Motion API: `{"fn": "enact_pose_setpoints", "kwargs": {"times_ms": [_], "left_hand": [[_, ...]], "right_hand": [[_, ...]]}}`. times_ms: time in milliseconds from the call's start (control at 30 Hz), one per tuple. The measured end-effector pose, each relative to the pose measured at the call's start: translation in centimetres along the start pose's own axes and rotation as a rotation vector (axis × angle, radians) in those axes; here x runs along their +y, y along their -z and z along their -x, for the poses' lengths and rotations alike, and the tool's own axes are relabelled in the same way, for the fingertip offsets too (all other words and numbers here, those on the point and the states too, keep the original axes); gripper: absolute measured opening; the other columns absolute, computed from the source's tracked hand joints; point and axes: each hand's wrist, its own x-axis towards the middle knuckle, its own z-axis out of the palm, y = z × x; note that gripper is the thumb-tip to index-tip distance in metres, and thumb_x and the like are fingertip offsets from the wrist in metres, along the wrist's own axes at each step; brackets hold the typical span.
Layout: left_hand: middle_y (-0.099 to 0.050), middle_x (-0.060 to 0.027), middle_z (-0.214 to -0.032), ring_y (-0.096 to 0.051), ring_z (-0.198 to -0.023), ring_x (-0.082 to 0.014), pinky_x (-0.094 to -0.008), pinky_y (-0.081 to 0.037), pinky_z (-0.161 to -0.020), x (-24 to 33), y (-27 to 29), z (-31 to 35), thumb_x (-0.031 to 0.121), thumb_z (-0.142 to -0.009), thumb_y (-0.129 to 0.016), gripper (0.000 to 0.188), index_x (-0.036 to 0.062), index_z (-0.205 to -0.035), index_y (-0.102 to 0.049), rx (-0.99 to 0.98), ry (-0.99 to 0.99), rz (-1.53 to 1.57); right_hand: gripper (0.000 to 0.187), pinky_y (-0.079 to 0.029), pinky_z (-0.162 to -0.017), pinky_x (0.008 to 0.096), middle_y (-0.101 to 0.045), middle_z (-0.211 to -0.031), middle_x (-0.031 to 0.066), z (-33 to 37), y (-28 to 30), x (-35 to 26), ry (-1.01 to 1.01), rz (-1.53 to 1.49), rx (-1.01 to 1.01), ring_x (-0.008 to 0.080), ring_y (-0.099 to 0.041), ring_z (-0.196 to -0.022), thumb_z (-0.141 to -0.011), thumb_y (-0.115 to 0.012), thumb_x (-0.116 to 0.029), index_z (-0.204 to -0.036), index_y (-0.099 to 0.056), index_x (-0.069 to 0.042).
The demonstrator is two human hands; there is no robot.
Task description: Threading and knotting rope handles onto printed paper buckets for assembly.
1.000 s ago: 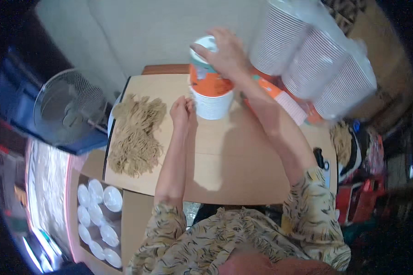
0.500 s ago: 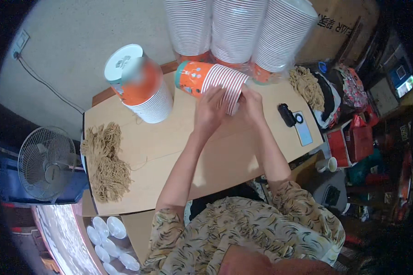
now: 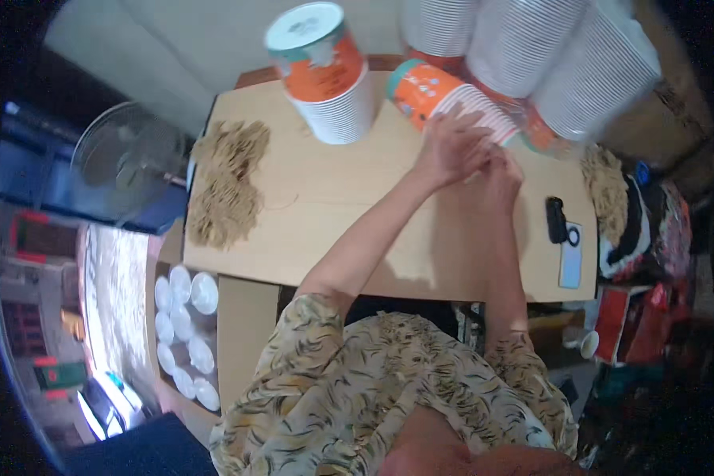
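A stack of orange paper tubs (image 3: pixel 425 94) with white rims lies on its side at the far middle of the table. My left hand (image 3: pixel 454 145) rests over its rim end, fingers stretched out and apart. Close beside it, my right hand (image 3: pixel 501 181) has its fingers drawn together near the last rims; what they hold, if anything, is hidden. An upright stack of matching tubs (image 3: pixel 325 75) stands upside down to the left. Behind and to the right lean tall stacks of white-rimmed tubs (image 3: pixel 523 47) in clear plastic.
Tan twine bundles lie at the table's left (image 3: pixel 230 186) and past its right edge (image 3: pixel 607 186). On the right sit a black gadget (image 3: pixel 556 220) and a phone-like slab (image 3: pixel 570 266). Below left, a cardboard box (image 3: pixel 246 333) adjoins several clear plastic lids (image 3: pixel 184 325). A fan (image 3: pixel 127 155) stands left.
The view has swung, so the table and tubs sit farther right and higher. My left fingers have stretched out over the rims, and my right hand has come closer against my left.
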Motion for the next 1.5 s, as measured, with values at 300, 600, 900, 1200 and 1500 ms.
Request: {"fn": "enact_pose_setpoints", "kwargs": {"times_ms": [300, 600, 900, 1200, 1500], "left_hand": [[-0.062, -0.0134, -0.126, -0.056, -0.122, -0.0408, -0.0483, -0.045, -0.102, -0.2, 2.6, 2.5, 0.017, -0.081, -0.074, 0.038, 0.0130, -0.118, -0.067, 0.130, -0.011, 0.096], [-0.066, -0.0176, -0.094, -0.066, -0.092, -0.0316, -0.0396, -0.054, -0.078, -5.5, 16.8, 21.3, 0.008, -0.087, -0.059, 0.019, 0.0045, -0.104, -0.067, 0.233, 0.804, -0.156], [-0.063, -0.0163, -0.087, -0.068, -0.083, -0.0339, -0.0416, -0.058, -0.068, -8.6, 21.6, 25.4, 0.017, -0.091, -0.058, 0.014, 0.0041, -0.090, -0.060, -0.262, 0.514, -0.876], [-0.069, -0.0167, -0.097, -0.068, -0.081, -0.0182, -0.0289, -0.056, -0.069, -0.4, 20.9, 28.7, 0.011, -0.098, -0.062, 0.013, -0.0016, -0.094, -0.057, 0.371, 0.821, 0.166], [-0.069, -0.0110, -0.098, -0.067, -0.090, -0.0118, -0.0231, -0.055, -0.077, 11.3, 17.5, 30.0, -0.002, -0.097, -0.058, 0.015, -0.0009, -0.111, -0.052, 0.529, 0.814, 0.676]], "right_hand": [[0.018, -0.047, -0.061, 0.0314, -0.054, -0.067, 0.0100, 8.2, 4.2, -6.1, 0.390, 0.683, 0.177, 0.0101, -0.050, -0.063, -0.096, -0.058, -0.015, -0.089, -0.059, 0.002], [0.011, -0.053, -0.063, 0.0385, -0.066, -0.074, 0.0123, 19.0, -2.1, -8.1, 0.881, 0.917, -0.565, 0.0279, -0.066, -0.068, -0.083, -0.070, -0.007, -0.090, -0.064, -0.001], [0.014, -0.050, -0.064, 0.0363, -0.063, -0.079, 0.0091, 21.6, -11.1, -3.3, 1.065, 0.969, -0.745, 0.0246, -0.063, -0.071, -0.082, -0.069, -0.010, -0.091, -0.060, -0.003], [0.022, -0.052, -0.085, 0.0363, -0.070, -0.105, 0.0144, 26.5, -10.2, -3.2, 0.673, 0.439, -0.696, 0.0283, -0.068, -0.096, -0.085, -0.066, 0.006, -0.106, -0.065, 0.000], [0.025, -0.053, -0.082, 0.0306, -0.071, -0.102, 0.0122, 27.9, -11.1, -0.6, 0.058, 0.301, -0.693, 0.0165, -0.068, -0.094, -0.092, -0.065, -0.011, -0.112, -0.068, 0.004]]}}
